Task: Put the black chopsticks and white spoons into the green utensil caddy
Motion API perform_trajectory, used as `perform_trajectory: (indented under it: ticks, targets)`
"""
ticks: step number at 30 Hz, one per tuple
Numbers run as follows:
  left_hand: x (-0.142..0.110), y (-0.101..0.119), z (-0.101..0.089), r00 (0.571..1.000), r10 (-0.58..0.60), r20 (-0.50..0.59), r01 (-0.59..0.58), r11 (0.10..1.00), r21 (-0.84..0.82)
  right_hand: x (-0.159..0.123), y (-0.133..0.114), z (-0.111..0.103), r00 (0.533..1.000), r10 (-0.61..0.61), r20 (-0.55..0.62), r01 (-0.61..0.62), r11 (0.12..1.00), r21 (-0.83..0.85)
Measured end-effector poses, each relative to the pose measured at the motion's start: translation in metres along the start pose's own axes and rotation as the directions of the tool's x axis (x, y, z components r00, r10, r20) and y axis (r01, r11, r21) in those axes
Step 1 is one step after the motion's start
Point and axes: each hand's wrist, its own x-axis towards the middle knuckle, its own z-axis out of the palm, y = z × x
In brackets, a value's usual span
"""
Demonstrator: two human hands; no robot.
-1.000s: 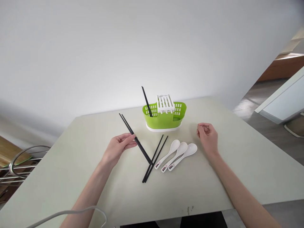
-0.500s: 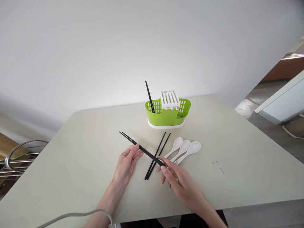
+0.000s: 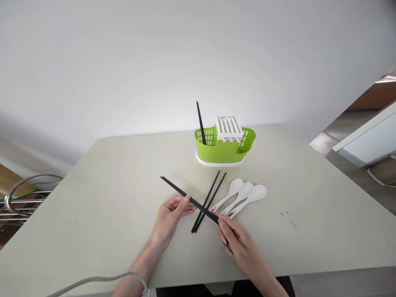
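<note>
A pair of black chopsticks (image 3: pixel 175 187) is held slantwise above the table between both hands. My left hand (image 3: pixel 169 216) pinches it near the middle, and my right hand (image 3: pixel 236 239) grips its thick end. Beneath it, a second pair of black chopsticks (image 3: pixel 213 193) lies on the table. To the right of that pair rest three white spoons (image 3: pixel 246 192), fanned out, their handle ends close to my right hand. Farther back stands a green utensil basket (image 3: pixel 213 153) with a white slotted top (image 3: pixel 229 128). More black chopsticks (image 3: pixel 201 123) lean upright in its left compartment.
The pale table (image 3: pixel 130 165) meets a white wall (image 3: pixel 173 66) behind the basket. A grey cable (image 3: pixel 99 279) runs across my left forearm. Left of the table is a metal rack (image 3: pixel 27 202) with a wooden board (image 3: pixel 14 181). A white panel (image 3: pixel 368 130) stands at the right.
Both hands have shifted slightly right with the chopsticks. My right fingers have closed more firmly on the thick end, and the two tips are closer together. The view has shifted a little.
</note>
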Motion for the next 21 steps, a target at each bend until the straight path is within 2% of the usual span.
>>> perform_trajectory:
  ticks: [7,21]
  targets:
    - [0.0019,-0.0048,-0.0051,0.997,-0.003,0.077,-0.003,0.997,0.081,-0.0027,0.0033,-0.0018,1.0,0.016,-0.013,-0.016,1.0,-0.015]
    - [0.0023,-0.0033,-0.0067,0.995,0.021,0.094,-0.032,0.993,0.111,-0.0042,0.0099,-0.005,1.0,0.014,0.016,-0.013,0.998,-0.056]
